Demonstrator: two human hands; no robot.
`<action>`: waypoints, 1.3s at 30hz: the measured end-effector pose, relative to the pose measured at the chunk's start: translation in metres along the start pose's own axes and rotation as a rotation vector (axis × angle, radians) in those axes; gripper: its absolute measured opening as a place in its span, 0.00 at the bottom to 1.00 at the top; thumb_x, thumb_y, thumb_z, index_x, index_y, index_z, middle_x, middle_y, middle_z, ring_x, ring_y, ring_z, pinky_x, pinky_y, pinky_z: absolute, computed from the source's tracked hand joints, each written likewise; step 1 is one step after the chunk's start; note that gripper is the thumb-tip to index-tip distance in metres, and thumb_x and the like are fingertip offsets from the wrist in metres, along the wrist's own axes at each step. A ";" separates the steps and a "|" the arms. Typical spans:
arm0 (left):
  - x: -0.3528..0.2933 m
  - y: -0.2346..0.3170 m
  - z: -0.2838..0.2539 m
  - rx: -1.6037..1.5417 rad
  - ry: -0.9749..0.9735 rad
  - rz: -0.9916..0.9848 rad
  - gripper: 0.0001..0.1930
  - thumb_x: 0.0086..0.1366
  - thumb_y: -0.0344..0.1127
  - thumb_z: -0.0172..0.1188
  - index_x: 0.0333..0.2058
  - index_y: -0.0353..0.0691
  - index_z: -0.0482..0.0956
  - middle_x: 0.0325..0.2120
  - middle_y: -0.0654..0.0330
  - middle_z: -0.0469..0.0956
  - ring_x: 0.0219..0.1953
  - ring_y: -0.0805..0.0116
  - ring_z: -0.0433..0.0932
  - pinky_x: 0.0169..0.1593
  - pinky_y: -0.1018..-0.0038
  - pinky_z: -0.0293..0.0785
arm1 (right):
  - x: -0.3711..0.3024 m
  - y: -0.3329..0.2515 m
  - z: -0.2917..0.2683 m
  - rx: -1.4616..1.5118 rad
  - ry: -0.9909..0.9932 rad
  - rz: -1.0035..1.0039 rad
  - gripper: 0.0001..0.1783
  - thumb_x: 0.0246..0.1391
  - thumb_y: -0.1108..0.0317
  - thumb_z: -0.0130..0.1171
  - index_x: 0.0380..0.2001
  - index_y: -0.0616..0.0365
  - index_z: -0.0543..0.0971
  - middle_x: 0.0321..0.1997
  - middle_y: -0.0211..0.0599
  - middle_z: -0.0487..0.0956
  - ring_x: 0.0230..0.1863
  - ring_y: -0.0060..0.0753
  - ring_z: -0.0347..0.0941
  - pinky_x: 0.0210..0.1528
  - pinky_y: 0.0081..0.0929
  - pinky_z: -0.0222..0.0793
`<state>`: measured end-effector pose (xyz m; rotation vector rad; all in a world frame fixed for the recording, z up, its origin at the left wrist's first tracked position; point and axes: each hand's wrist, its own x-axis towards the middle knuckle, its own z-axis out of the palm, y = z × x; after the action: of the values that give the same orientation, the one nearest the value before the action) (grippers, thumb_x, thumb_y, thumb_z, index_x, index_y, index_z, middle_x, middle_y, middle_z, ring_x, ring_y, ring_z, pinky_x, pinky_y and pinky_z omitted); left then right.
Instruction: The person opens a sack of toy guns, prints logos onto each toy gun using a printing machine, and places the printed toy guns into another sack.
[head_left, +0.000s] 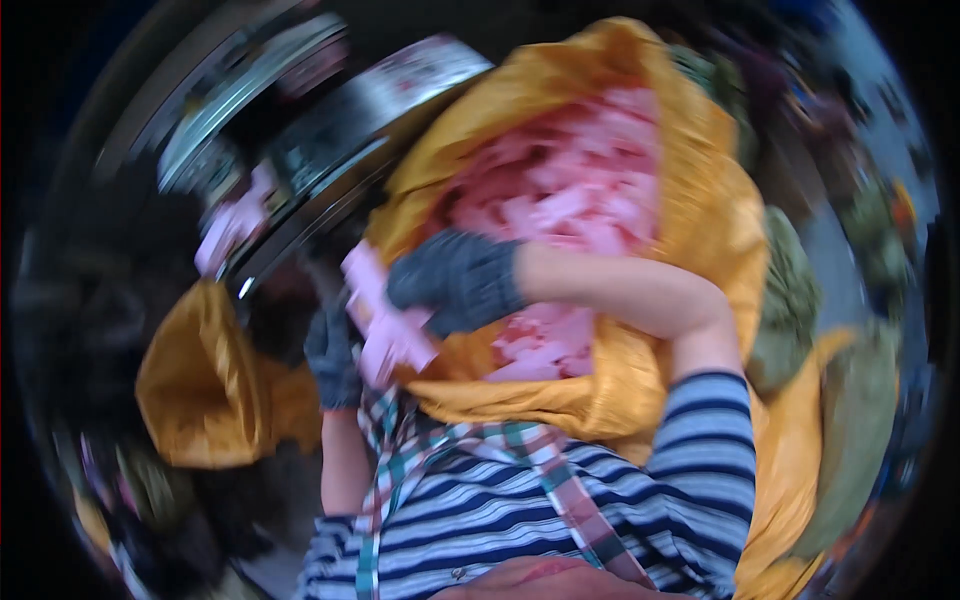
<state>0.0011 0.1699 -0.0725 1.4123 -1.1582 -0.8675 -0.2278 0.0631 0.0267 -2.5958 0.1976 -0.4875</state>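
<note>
My right hand [455, 283], in a dark grey knit glove, closes around several flat pink strips [390, 330] in front of my chest. These strips stick out on the left side of the glove, past the bag's edge. My left hand [332, 350], gloved in the same grey, is close beside their left side; its fingers are smeared by motion, so I cannot tell their grip. Just beyond my right arm stands a large orange-yellow woven sack [700, 200], its mouth wide open, with a heap of similar pink pieces [590, 190] inside.
To the far left is a metal-topped machine or bench [380, 90], blurred, with another pink piece [235, 225] hanging at its edge. A smaller orange sack [200, 390] lies on the left. Green sacks [850, 430] and more orange sacking [790, 460] crowd the right side.
</note>
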 end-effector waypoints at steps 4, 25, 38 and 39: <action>0.038 0.042 -0.026 0.629 0.576 0.681 0.11 0.63 0.24 0.49 0.43 0.34 0.75 0.40 0.55 0.78 0.44 0.61 0.75 0.53 0.70 0.65 | -0.001 0.000 -0.038 0.036 0.171 0.065 0.22 0.32 0.71 0.68 0.36 0.59 0.75 0.41 0.44 0.75 0.43 0.46 0.73 0.46 0.35 0.70; 0.051 0.071 -0.126 1.264 0.413 0.764 0.26 0.53 0.39 0.61 0.50 0.36 0.70 0.37 0.51 0.74 0.40 0.52 0.71 0.48 0.61 0.65 | 0.039 0.009 -0.056 -0.002 0.248 0.167 0.29 0.36 0.69 0.70 0.45 0.57 0.74 0.44 0.43 0.76 0.46 0.39 0.74 0.49 0.30 0.70; -0.011 0.028 -0.170 1.383 0.474 0.143 0.38 0.51 0.43 0.64 0.57 0.33 0.59 0.49 0.42 0.67 0.52 0.46 0.64 0.58 0.59 0.57 | 0.152 0.055 -0.035 -0.322 0.093 0.270 0.25 0.47 0.65 0.61 0.51 0.53 0.72 0.55 0.43 0.70 0.57 0.43 0.64 0.60 0.33 0.59; -0.007 0.031 -0.162 1.321 0.409 0.151 0.37 0.51 0.42 0.64 0.57 0.33 0.60 0.49 0.42 0.67 0.52 0.46 0.65 0.57 0.59 0.58 | 0.143 0.045 -0.039 -0.399 0.082 0.315 0.26 0.47 0.66 0.61 0.51 0.55 0.71 0.55 0.44 0.70 0.57 0.44 0.65 0.59 0.33 0.59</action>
<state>0.1461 0.2225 -0.0151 2.3151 -1.5248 0.4702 -0.1128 -0.0255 0.0800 -2.8490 0.7904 -0.4766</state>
